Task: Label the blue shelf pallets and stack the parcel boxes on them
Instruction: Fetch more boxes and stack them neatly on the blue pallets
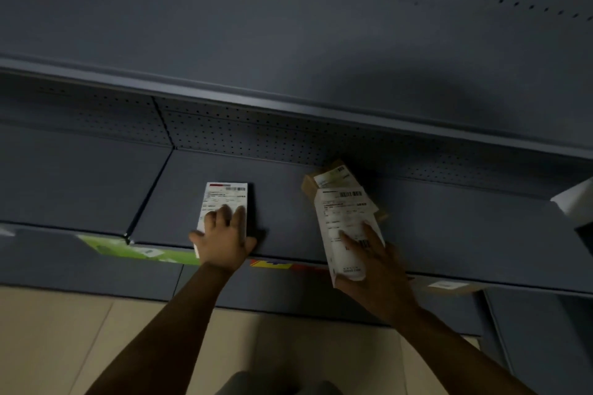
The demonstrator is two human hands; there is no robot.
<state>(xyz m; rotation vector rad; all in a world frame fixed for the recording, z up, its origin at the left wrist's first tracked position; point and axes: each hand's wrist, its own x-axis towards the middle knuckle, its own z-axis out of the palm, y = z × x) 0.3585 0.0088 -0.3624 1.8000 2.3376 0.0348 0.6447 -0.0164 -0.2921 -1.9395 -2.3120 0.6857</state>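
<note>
A white parcel box with a shipping label lies flat on the blue-grey middle shelf. My left hand rests on its near end, gripping it at the shelf's front edge. My right hand holds a second white labelled parcel, tilted, partly over the shelf edge. Behind it a brown cardboard parcel with a label lies on the same shelf, touching or just under the white one.
A perforated back panel closes the shelf, with an upper shelf overhanging it. On the lower shelf lie a green package, a yellow-red item and a brown box. A white box sits at right. Beige floor tiles below.
</note>
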